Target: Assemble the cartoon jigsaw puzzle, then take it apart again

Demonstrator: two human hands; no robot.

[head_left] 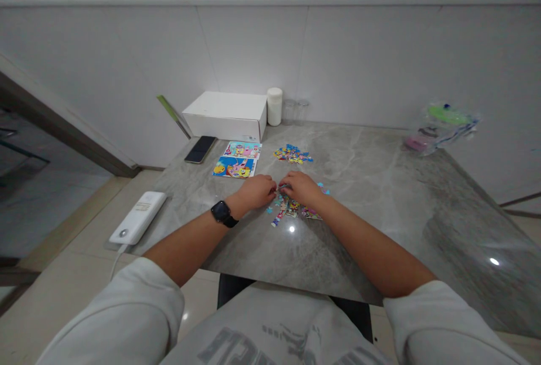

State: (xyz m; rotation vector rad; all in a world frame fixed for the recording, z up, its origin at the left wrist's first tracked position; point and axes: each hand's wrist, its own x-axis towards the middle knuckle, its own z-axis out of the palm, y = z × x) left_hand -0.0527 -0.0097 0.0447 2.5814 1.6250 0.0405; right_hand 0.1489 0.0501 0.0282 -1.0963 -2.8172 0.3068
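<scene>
My left hand [258,190], with a black watch on its wrist, is closed in a pinch over the table. Facing it, my right hand [301,187] is closed too, its fingertips close to the left ones. A small light puzzle piece shows between the fingertips, mostly covered by them. Right below my hands lies a loose pile of jigsaw puzzle pieces [291,207], partly hidden by my right hand and wrist. Farther back is a second heap of blue and yellow puzzle pieces [293,154]. Two cartoon picture cards [234,167] lie to the left of that heap.
On the grey marbled table [359,185] a white box [228,114], a white bottle [274,107] and two clear glasses [296,111] stand at the wall. A phone [200,150] and a white device with a cable [139,217] lie left. A plastic bag [442,127] sits far right.
</scene>
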